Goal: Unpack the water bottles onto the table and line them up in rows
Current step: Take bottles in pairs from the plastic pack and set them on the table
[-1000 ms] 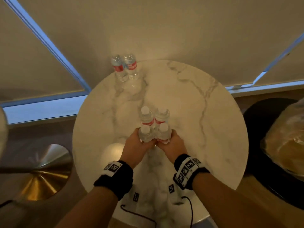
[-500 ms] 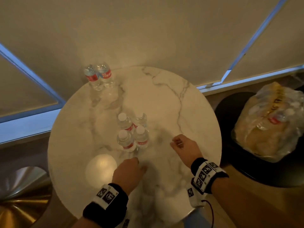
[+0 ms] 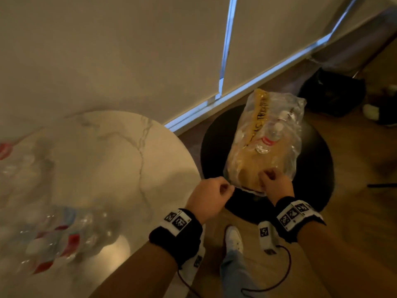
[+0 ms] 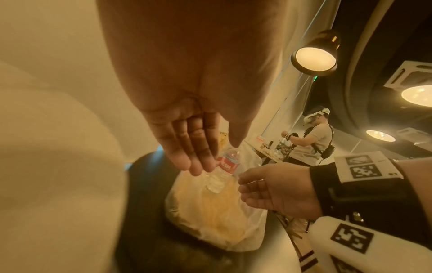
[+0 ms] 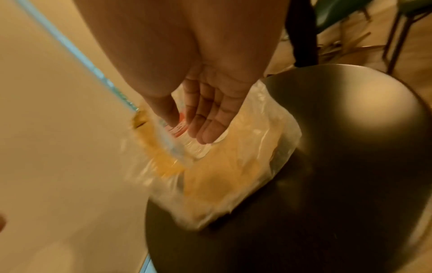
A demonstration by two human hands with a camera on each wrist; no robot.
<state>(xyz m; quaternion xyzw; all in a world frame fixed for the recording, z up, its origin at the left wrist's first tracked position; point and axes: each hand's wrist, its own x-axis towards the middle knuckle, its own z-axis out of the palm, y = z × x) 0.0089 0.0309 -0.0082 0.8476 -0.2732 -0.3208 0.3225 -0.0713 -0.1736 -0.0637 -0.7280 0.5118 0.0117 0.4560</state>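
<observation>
A clear plastic bag [image 3: 249,168] lies on a round black stool [image 3: 311,168] to the right of the marble table [image 3: 111,160]. Inside it a water bottle [image 3: 268,140] with a red label lies on its side; the left wrist view shows that bottle [image 4: 225,166] too. My left hand [image 3: 225,189] hangs between table edge and stool, fingers loosely curled, holding nothing. My right hand [image 3: 266,176] is over the bag's near end, fingers relaxed and empty; whether it touches the plastic I cannot tell. Blurred bottles [image 3: 55,239] stand on the table at lower left.
More blurred bottles [image 3: 6,149] sit at the table's far left edge. A dark bag [image 3: 335,93] stands on the wooden floor behind the stool. My white shoe [image 3: 234,239] is below the hands. Another person [image 4: 313,140] stands farther off in the left wrist view.
Both hands let go of the bottles grouped on the table and swung right to the bag on the stool. My head turned right, so the table bottles slid to the left edge.
</observation>
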